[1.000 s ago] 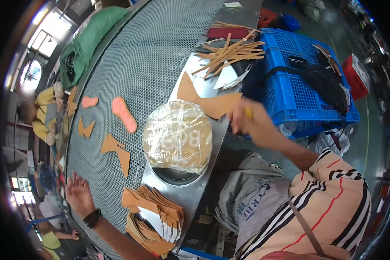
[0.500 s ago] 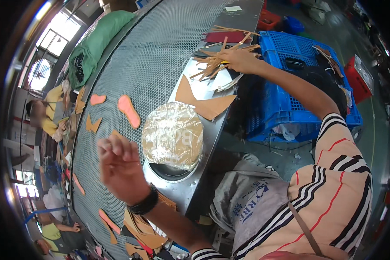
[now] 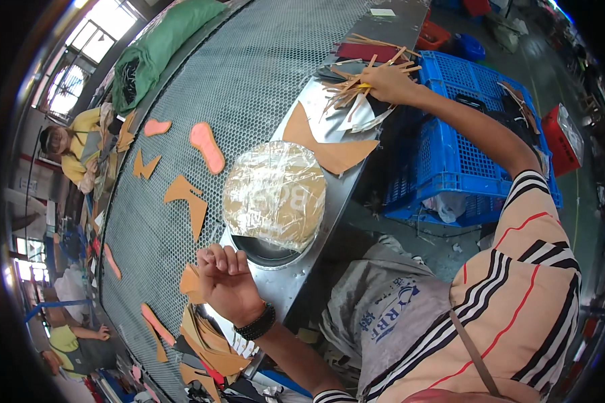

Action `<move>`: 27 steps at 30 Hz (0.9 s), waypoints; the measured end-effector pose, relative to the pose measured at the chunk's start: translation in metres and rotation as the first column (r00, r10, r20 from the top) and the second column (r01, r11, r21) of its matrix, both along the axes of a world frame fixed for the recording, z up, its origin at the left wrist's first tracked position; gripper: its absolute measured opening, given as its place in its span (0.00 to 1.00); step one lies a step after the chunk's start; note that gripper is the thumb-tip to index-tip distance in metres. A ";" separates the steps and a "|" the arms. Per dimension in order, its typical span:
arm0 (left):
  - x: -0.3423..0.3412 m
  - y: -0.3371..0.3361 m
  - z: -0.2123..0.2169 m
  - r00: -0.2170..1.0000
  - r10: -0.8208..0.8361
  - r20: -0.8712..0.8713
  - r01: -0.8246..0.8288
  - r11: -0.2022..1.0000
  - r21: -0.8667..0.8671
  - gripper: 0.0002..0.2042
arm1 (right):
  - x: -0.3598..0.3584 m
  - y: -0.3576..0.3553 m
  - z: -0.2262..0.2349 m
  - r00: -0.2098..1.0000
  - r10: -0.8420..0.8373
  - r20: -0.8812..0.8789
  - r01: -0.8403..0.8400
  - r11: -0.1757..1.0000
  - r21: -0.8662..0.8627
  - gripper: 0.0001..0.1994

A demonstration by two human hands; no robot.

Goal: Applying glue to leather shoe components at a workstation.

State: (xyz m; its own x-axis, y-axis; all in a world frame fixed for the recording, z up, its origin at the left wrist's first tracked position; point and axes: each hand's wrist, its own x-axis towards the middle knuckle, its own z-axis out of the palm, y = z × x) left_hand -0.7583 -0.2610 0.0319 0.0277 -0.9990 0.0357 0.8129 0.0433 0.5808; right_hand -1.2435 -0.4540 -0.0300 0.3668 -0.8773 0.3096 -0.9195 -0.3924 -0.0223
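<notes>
My right hand [image 3: 391,84] reaches to the far right of the bench, its fingers closed on a loose pile of thin brown strips [image 3: 343,94]. A small yellow bit shows at its fingertips; the rest is hidden. My left hand [image 3: 232,285], with a dark beaded bracelet, is raised over the near side of the bench. Its fingers are half curled and it holds nothing. Beyond it lies a round brown disc [image 3: 274,195] covered in clear film, with a black rim [image 3: 269,252] showing below. A brown cut piece [image 3: 329,149] lies between disc and strips.
On the perforated bench top [image 3: 249,87] lie a pink insole-shaped piece [image 3: 207,148] and a brown angular piece [image 3: 189,205]. More brown pieces [image 3: 215,346] are stacked nearby. Blue plastic crates [image 3: 477,161] stand right of the bench. Another person [image 3: 84,144] works across it.
My left hand has moved right and toward me, and a brown angular piece it partly covered now shows. My right hand stays at the strips. The whole view has shifted slightly.
</notes>
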 end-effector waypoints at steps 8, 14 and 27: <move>-0.008 -0.002 -0.014 1.000 0.014 -0.010 -0.013 1.000 0.021 0.04 | 0.001 0.006 0.039 0.978 -0.135 0.159 0.135 0.991 0.010 0.09; -0.050 -0.003 -0.006 0.990 -0.008 0.140 0.005 1.000 0.023 0.04 | 0.009 0.009 0.079 0.865 -0.078 0.495 0.028 0.994 0.109 0.07; -0.156 -0.056 0.045 0.703 -0.277 0.655 0.527 0.821 -0.219 0.17 | 0.144 0.138 0.136 0.633 -0.046 0.772 -0.487 0.752 0.444 0.11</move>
